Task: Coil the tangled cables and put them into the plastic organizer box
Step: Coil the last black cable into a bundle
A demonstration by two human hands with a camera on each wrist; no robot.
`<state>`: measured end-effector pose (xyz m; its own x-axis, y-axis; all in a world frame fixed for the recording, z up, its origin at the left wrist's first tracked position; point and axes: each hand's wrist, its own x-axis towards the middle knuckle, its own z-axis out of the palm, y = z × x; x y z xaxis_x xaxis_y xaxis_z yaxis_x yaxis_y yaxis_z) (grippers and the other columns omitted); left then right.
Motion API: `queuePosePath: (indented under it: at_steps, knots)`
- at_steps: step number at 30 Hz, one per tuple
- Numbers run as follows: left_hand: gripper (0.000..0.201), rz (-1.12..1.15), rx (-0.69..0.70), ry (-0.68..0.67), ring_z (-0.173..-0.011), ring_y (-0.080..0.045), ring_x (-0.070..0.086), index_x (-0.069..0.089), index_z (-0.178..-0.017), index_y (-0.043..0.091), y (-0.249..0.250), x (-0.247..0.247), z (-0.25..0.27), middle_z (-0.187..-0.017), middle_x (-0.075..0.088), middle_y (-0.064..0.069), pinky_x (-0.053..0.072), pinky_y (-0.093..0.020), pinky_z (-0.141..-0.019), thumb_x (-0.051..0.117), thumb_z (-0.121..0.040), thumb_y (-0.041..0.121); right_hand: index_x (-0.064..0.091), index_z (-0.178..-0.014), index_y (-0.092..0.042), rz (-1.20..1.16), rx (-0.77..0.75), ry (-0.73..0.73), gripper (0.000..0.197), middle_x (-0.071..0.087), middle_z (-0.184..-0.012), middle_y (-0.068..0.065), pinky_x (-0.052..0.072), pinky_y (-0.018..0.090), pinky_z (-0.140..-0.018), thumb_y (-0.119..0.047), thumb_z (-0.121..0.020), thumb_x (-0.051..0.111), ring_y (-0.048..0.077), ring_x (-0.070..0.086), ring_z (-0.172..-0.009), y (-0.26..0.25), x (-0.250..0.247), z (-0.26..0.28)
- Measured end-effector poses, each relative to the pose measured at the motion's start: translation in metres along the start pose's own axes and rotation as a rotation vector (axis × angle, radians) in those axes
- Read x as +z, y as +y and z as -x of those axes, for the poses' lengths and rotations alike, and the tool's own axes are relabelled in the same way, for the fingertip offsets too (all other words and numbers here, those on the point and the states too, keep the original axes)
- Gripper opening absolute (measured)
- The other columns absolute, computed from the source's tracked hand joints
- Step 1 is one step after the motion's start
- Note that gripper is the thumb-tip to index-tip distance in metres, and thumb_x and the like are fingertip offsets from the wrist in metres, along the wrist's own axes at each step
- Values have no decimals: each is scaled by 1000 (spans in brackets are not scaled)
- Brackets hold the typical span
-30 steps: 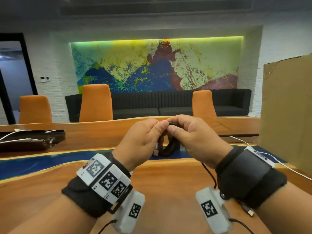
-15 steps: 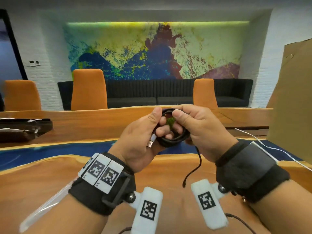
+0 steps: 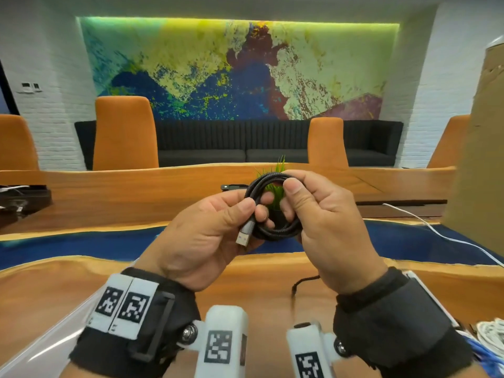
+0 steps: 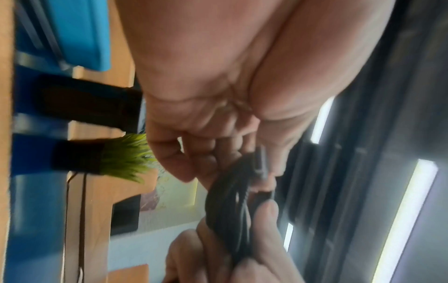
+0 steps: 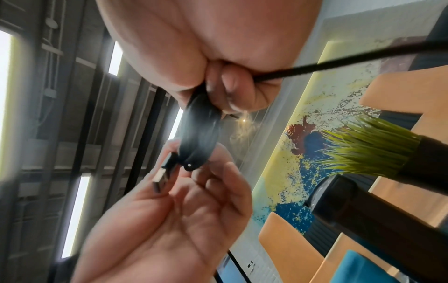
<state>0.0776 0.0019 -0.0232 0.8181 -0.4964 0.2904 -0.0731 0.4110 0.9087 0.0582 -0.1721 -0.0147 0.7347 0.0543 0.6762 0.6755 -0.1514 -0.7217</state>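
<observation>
A black braided cable (image 3: 275, 232) is wound into a small coil held up in front of me, above the wooden table (image 3: 259, 293). My left hand (image 3: 246, 211) pinches the coil's left side just above its silver USB plug (image 3: 244, 235). My right hand (image 3: 293, 197) grips the coil's right side, thumb on top. The loose tail (image 3: 301, 282) hangs down behind my right wrist. The left wrist view shows the same coil (image 4: 230, 206) and plug (image 4: 260, 162) between fingers; the right wrist view shows the coil (image 5: 201, 134), the plug (image 5: 161, 179) and the tail (image 5: 339, 65). No organizer box is in view.
A small green plant in a black pot (image 3: 275, 186) stands just behind the coil. A white cable (image 3: 441, 236) runs across the table at right, beside a cardboard box (image 3: 482, 159). Coiled white cable (image 3: 491, 334) lies at the lower right edge. Orange chairs line the far side.
The coil has been turned to face me and lifted a little, its loop opened wider. My left thumb has slid down toward the USB plug, and more of the tail is wound in.
</observation>
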Motion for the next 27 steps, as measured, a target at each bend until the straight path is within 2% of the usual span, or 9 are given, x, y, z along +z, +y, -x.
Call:
queuePosePath:
  at_steps: [2,6,10,12,16,20,23,25,27]
  knots:
    - [22,-75,-2,97,-80,-19,65,67,-109,5,2,8,-4,-79,65,-3,56,-34,-81,59,-92,16,67,-106,-18,45,12,-14,25,55,-69,2,45,29,-57,-22,-103,43,10,51,-62,4,-4,-3]
    - [27,-193,27,210,-78,-19,64,64,-114,-4,-2,22,-8,-77,66,-3,54,-40,-90,42,-103,8,68,-105,-18,121,0,-46,24,58,-67,1,52,43,-72,-22,-103,44,15,55,-68,5,-10,-7]
    - [22,-340,35,293,-73,-19,59,59,-106,-7,-5,31,-7,-67,60,1,56,-49,-90,41,-99,5,68,-103,-18,182,-18,-67,24,59,-71,6,50,40,-72,-20,-103,44,18,57,-70,3,-10,-4]
    - [27,-371,48,301,-73,-21,56,62,-99,-2,-4,37,-4,-67,55,-2,53,-56,-93,43,-102,18,68,-103,-20,207,-36,-65,24,60,-72,5,51,37,-71,-21,-103,44,18,58,-72,2,-10,-2]
    - [41,-514,162,305,-72,-21,54,61,-88,11,-2,38,1,-67,52,1,51,-55,-85,40,-107,40,68,-106,-21,198,-21,-137,23,63,-74,4,53,34,-68,-22,-102,46,17,60,-73,-2,-11,-2]
    - [39,-738,190,218,-68,-19,56,61,-82,24,3,21,2,-64,54,6,51,-50,-73,41,-103,50,70,-112,-20,77,57,-170,21,65,-71,-14,43,8,-54,-19,-95,57,-6,59,-61,-7,-33,-7]
    - [36,-579,84,65,-61,-13,53,54,-81,12,5,22,5,-64,47,4,46,-22,-59,41,-103,38,74,-98,-16,71,17,11,15,70,-75,-13,46,10,-60,-11,-92,61,-3,63,-69,-5,-43,-11]
    - [35,-319,49,-7,-58,-13,49,54,-78,12,2,28,5,-63,40,3,46,-20,-59,46,-102,37,75,-94,-16,108,-29,87,13,73,-84,-7,51,18,-69,-11,-92,62,5,67,-81,-3,-36,-11]
    - [31,-75,32,-36,-55,-14,47,58,-75,14,1,31,4,-61,38,2,46,-22,-57,51,-94,38,74,-93,-12,84,-43,76,14,71,-83,1,53,27,-68,-19,-93,62,14,66,-78,-3,-28,-9]
